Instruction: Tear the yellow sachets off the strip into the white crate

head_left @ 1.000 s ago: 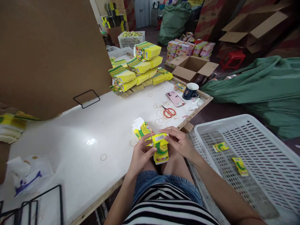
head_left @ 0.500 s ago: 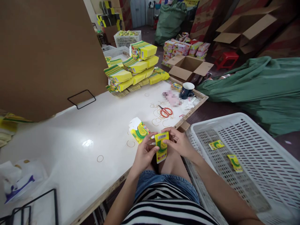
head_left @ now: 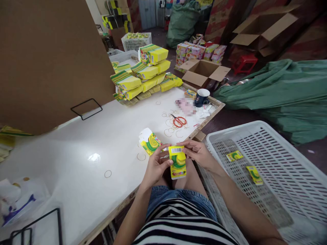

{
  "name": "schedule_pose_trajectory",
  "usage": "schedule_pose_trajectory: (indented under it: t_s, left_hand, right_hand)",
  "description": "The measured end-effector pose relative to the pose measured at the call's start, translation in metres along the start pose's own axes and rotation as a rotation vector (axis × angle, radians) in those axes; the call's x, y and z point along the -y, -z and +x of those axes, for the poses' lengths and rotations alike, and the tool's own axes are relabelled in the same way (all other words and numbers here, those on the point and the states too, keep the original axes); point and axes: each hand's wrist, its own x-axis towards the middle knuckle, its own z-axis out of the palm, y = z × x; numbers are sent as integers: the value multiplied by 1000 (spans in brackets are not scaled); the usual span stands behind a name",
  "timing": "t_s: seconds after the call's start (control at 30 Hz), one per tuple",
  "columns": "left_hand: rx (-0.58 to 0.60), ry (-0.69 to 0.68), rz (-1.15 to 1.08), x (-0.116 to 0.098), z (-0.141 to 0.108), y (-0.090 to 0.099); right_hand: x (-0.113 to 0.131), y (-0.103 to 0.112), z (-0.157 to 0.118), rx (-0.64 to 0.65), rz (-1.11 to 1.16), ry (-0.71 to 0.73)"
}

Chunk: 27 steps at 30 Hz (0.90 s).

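Note:
A small yellow and green carton [head_left: 178, 164] with a barcode at its top is held upright over my lap. My left hand [head_left: 158, 164] grips its left edge, thumb on the front and fingers behind. At the upper right corner, my right hand [head_left: 196, 153] pinches the carton between thumb and fingers. Just beyond my left hand, another yellow and green carton [head_left: 150, 143] with white flaps lies on the white table [head_left: 76, 183]. Two similar cartons [head_left: 234, 156] rest in the white plastic basket [head_left: 265, 127] to my right.
Red-handled scissors [head_left: 178, 121] lie among several rubber bands. Behind them stands a dark mug [head_left: 202, 98]. Stacked yellow cartons [head_left: 143, 75] occupy the table's far end. A brown cardboard panel [head_left: 56, 61] rises at left. An open cardboard box [head_left: 204, 72] and green sacking [head_left: 276, 92] lie beyond.
The carton has turned so its front faces me more fully. My right thumb has shifted from the carton's front toward its upper right edge. The view has shifted slightly.

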Motion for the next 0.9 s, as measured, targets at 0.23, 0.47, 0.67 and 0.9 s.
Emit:
schedule_pose_trajectory:
  t_s: [0.23, 0.47, 0.67, 0.9]
  left_hand:
    - [6, 4, 40, -4, 1, -6]
    - [-82, -53, 100, -3, 3, -8]
    - [-8, -43, 84, 1, 5, -11]
    - [-123, -206, 459, 11, 3, -17]
  right_hand:
    - [3, -1, 2, 65, -104, -9]
    - [3, -3, 3, -44, -83, 35]
    - [-4, -1, 2, -102, -77, 80]
    - [28, 26, -22, -378, -628, 283]
